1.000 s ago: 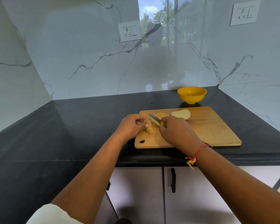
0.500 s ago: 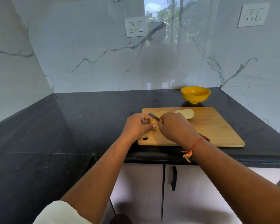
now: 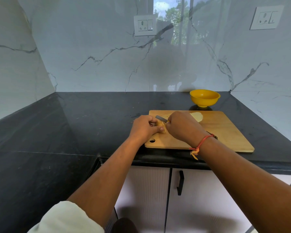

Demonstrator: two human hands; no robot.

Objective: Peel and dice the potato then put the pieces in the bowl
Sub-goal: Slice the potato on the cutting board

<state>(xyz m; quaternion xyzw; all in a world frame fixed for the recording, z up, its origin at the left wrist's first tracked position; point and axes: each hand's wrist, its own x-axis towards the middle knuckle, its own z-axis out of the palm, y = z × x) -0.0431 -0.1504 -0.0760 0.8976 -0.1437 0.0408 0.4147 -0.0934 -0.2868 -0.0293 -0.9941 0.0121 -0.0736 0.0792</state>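
Cutting board (image 3: 225,132) sits with its near edge close to the counter's (image 3: 91,123) front lip. The hanging hole is at its near-left corner. Both hands crowd the board's 9 o'clock end. Bare wood runs out toward 3 o'clock. Broad dark counter lies open at 9 o'clock of the board.

Yellow bowl (image 3: 204,98) stands on the counter at 12 o'clock, just beyond the board's far edge and apart from it.

Left hand (image 3: 144,127) has its fingers curled over a potato piece (image 3: 161,126), pinning it to the board. Right hand (image 3: 183,126) is closed round the knife (image 3: 160,118). The handle is hidden, and the grey blade pokes out toward 10 o'clock above the piece. A pale potato slab (image 3: 197,116) lies flat at 1 o'clock of the right hand, partly behind it.

Marble wall (image 3: 91,56) backs the corner and carries two sockets (image 3: 145,25). A white cabinet (image 3: 141,190) sits below the counter. An orange thread (image 3: 201,144) circles the right wrist.

Against a second ago, the hands sit closer together. Less of the piece shows, and the right hand now covers part of the slab. Bowl and board are unmoved.
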